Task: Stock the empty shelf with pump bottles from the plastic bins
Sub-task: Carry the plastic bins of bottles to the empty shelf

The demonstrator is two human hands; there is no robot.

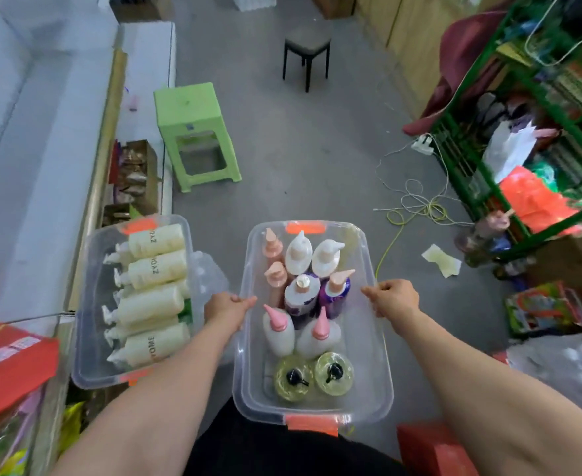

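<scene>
A clear plastic bin (pixel 378 379) with orange latches is in front of me, holding several upright pump bottles (pixel 301 293) in white, pink, purple and yellow. My left hand (pixel 226 309) grips its left rim and my right hand (pixel 394 297) grips its right rim. A second clear bin (pixel 90 369) to the left holds several cream pump bottles (pixel 152 304) lying on their sides. The white shelf (pixel 32 159) runs along the left.
A green plastic stool (pixel 193 132) and a dark stool (pixel 306 53) stand on the grey floor ahead. Loose cables (pixel 416 204) lie at right beside a green rack (pixel 523 149) full of goods. Red boxes (pixel 4 365) sit at lower left.
</scene>
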